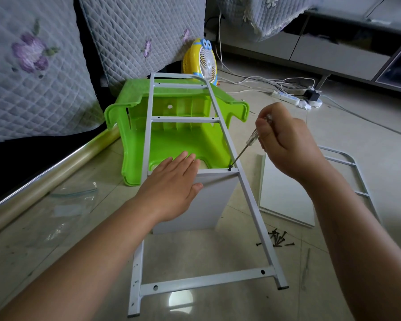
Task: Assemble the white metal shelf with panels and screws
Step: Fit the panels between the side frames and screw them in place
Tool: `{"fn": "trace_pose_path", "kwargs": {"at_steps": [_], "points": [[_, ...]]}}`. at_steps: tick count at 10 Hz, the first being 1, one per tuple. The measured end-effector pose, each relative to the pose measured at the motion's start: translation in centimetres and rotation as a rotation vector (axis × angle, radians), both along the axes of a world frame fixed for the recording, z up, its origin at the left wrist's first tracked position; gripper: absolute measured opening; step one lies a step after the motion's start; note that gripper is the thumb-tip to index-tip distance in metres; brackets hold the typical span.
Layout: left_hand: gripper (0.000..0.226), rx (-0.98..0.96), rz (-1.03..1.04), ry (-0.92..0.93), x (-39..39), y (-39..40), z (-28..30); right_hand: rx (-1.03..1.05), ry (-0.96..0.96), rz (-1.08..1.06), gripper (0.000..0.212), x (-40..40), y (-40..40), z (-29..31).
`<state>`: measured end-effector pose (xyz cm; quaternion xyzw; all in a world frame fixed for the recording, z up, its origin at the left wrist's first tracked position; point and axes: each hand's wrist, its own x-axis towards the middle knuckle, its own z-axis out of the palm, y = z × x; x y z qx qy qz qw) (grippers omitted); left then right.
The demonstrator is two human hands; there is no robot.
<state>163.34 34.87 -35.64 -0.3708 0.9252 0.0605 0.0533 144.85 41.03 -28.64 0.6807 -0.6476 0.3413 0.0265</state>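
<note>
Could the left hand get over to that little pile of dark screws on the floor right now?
Probably not easily: the left hand presses on the white panel, and the frame's rail lies between it and the screws.

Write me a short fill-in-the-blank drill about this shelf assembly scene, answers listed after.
1. The right hand holds a ____ whose tip sits on a screw.
2. The left hand lies flat on the white ____.
3. The metal frame leans on a ____ plastic stool.
4. Loose screws lie on the ____.

Answers: screwdriver; panel; green; floor

white ladder frame (245, 193) tilted, upright panel (208, 200) beneath, black screws (278, 238) beside
</note>
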Motion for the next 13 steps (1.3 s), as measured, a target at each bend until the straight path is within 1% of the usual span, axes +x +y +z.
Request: {"fn": "trace_pose_path", "kwargs": {"at_steps": [4,5,6,8,9,10,11,12,13], "points": [[0.057,0.007,0.01,-0.018,0.0,0.1,0.2,0.02,0.053,0.038,0.034,0.0,0.0,0.5],[0.057,0.008,0.008,-0.022,0.0,0.1,0.1,0.038,0.061,0.035,0.035,-0.1,0.1,0.5],[0.057,0.009,0.008,-0.019,0.0,0.1,0.1,0.014,0.089,0.083,0.042,0.0,0.0,0.7],[0.057,0.003,0.005,-0.012,0.0,0.0,-0.1,0.063,0.198,0.128,0.045,0.4,-0.5,1.2],[0.057,-0.003,0.003,-0.009,0.0,0.0,-0.2,0.167,0.209,0.151,0.036,0.5,-0.8,2.2],[0.057,-0.012,-0.001,-0.003,0.1,0.0,-0.3,0.253,0.218,0.128,0.017,0.1,-0.7,3.4],[0.065,-0.024,-0.002,0.007,0.2,0.0,-0.4,0.292,0.293,0.106,0.018,0.1,-0.7,4.2],[0.077,-0.021,-0.005,0.009,0.2,0.2,-0.4,0.345,0.392,0.011,0.04,0.7,-1.0,4.3],[0.077,-0.031,-0.01,0.016,0.2,0.2,-0.5,0.333,0.482,-0.081,0.045,1.4,-1.1,4.2]]}}
